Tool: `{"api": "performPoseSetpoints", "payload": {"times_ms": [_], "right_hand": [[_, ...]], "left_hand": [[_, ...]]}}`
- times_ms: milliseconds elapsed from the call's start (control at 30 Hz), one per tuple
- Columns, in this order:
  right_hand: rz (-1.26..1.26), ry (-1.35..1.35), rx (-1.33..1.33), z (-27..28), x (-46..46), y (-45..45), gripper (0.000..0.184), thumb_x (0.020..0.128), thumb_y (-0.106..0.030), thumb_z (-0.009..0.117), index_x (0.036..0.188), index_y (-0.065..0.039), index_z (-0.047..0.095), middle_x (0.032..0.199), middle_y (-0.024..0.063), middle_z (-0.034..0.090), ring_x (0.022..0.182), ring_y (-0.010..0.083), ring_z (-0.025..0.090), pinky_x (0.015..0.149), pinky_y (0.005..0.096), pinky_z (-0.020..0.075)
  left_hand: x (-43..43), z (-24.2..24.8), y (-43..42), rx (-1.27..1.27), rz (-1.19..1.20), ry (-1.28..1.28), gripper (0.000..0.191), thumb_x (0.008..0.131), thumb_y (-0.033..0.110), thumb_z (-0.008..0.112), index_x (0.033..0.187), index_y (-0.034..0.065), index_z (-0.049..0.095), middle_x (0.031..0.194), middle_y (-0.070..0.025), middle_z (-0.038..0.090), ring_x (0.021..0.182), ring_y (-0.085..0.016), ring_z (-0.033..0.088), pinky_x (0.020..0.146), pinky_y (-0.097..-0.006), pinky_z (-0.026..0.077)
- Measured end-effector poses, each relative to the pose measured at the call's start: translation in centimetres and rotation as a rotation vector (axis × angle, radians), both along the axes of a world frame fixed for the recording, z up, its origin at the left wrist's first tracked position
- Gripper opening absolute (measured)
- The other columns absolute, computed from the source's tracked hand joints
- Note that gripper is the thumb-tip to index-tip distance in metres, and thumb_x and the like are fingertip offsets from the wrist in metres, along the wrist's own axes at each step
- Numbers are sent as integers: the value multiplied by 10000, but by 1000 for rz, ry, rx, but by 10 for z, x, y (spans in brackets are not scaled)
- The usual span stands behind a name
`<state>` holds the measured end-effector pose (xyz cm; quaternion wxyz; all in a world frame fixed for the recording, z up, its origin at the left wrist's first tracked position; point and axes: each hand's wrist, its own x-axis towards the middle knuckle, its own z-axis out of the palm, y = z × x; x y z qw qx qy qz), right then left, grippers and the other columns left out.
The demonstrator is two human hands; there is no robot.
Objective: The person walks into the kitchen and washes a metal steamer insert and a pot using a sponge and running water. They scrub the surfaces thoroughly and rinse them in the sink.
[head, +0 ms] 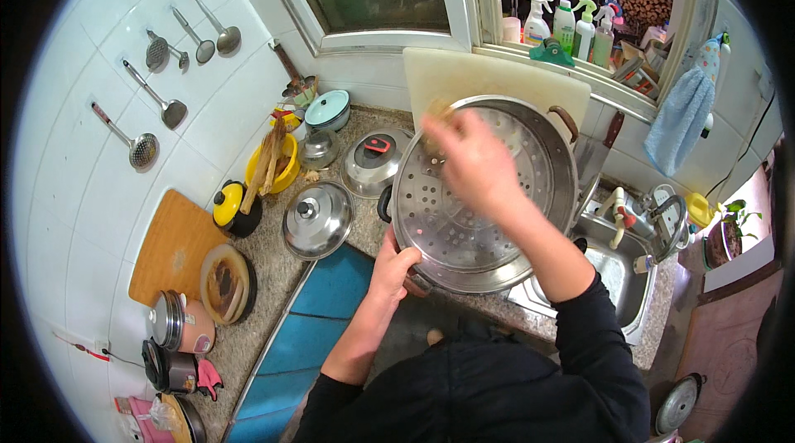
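A large stainless steel steamer pot (pixel 562 160) with a perforated base is tilted towards me over the counter. My left hand (pixel 394 266) grips its lower left rim, thumb on top, close to a brown handle (pixel 415 286). Inside the pot, my right hand (pixel 478 163) is blurred by motion. It holds a tan scrubbing pad (pixel 440 112) against the upper left wall; the pad's exact kind cannot be made out. Small pale specks lie on the perforated metal. Left of the pot are a domed steel lid (pixel 318 219) and another with a red-and-black knob (pixel 372 163).
A steel sink (pixel 612 275) with a faucet (pixel 667 213) is at right. Behind the pot lean a white cutting board (pixel 497 73) and a cleaver (pixel 596 151). A yellow basin (pixel 289 163), a black pot with yellow lid (pixel 237 207) and a wooden board (pixel 171 244) stand left.
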<state>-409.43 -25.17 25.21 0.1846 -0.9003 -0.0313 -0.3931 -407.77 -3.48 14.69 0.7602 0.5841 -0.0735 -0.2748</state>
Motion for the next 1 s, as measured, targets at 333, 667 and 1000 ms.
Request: {"api": "performPoseSetpoints", "payload": {"times_ms": [333,667,1000], "right_hand": [[343,23,-144,-34,3,29,477,835,-104,623,1303,-201,621,1076,123,607,979,343,608,807,437,525],[546,447,259,-62,-46,6,680,805,-4,556,1472,-107,477,1206,165,552,1111,346,579,956,403,482],[518,486,213,-88,-76,18,556,808,-54,609,1351,-173,613,1145,114,576,1064,323,594,888,402,505]], "left_hand": [[2,2,-13,-45,66,50,576,721,-4,552,1295,37,527,1047,-65,608,851,-171,609,687,-284,511],[25,2,1,-198,82,-38,444,983,207,643,1363,63,465,1195,-79,596,1074,-208,604,934,-360,512],[33,-3,2,-267,175,-101,501,1018,304,620,1412,69,418,1301,-93,565,1171,-208,568,984,-375,491]]}}
